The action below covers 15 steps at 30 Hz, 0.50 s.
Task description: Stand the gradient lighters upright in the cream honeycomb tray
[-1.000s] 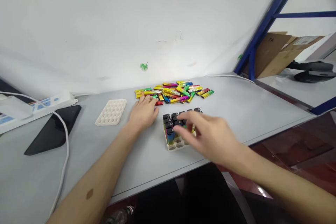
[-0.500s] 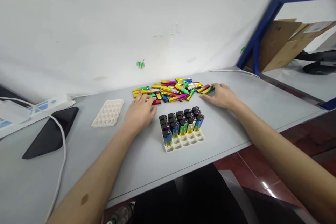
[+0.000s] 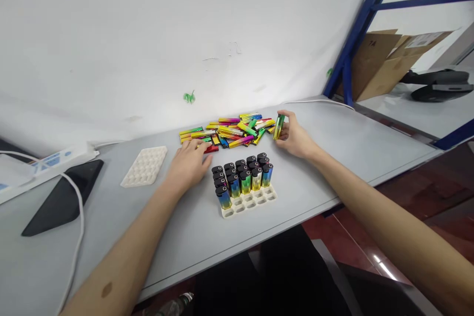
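My right hand [image 3: 296, 137] grips a green-and-yellow lighter [image 3: 279, 127] between thumb and fingers, raised nearly upright at the right end of the lighter pile [image 3: 231, 131]. Resting at the pile's front left, my left hand [image 3: 188, 165] has its thumb apart from its fingers. Its fingertips reach a red lighter [image 3: 212, 149] and partly cover it; no firm hold shows. Between my hands and closer to me, a white tray [image 3: 250, 203] holds several black-topped metallic lighters [image 3: 245, 181] upright. Two rows of holes on the tray's near side have mostly bare slots.
A second white tray [image 3: 145, 167] lies left of my left hand. Farther left are a dark phone-like slab [image 3: 62, 197], a white cable [image 3: 79, 227] and a power strip [image 3: 52, 160]. A white wall stands behind the pile; a blue frame [image 3: 346, 71] and cardboard boxes [image 3: 385, 64] are at right.
My right hand has picked up the green-and-yellow lighter from the table and tilted it upright. My left hand stays by the red lighter. The whole view has shifted slightly.
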### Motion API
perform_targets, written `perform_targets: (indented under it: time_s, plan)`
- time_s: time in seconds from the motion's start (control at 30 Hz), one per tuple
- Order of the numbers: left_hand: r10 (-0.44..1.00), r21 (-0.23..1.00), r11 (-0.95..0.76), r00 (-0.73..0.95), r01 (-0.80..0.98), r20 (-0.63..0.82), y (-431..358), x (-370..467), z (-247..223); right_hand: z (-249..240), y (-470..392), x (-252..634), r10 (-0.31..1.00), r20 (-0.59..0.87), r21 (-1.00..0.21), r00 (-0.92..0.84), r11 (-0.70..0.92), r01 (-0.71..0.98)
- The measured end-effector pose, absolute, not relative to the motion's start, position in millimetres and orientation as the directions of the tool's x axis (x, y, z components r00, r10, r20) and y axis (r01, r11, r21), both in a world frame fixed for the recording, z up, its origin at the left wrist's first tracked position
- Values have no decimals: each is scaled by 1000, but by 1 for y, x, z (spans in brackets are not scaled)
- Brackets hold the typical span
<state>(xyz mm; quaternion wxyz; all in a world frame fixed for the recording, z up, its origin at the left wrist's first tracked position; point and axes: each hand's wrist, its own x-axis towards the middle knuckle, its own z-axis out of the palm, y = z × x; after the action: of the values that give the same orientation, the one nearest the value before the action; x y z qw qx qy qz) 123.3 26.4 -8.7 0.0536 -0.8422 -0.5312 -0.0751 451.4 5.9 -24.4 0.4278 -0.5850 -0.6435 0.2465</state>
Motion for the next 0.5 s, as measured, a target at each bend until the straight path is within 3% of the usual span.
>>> perform_targets:
  time_s: [0.3, 0.5]
  plan:
    - [887, -10, -430, 424, 903, 182, 26, 123, -9, -25, -1, 438, 973, 232, -795, -19, 201, 572]
    - [889, -21, -428, 425, 903, 172, 26, 123, -7, -23, 1, 434, 977, 214, -955, 9, 207, 212]
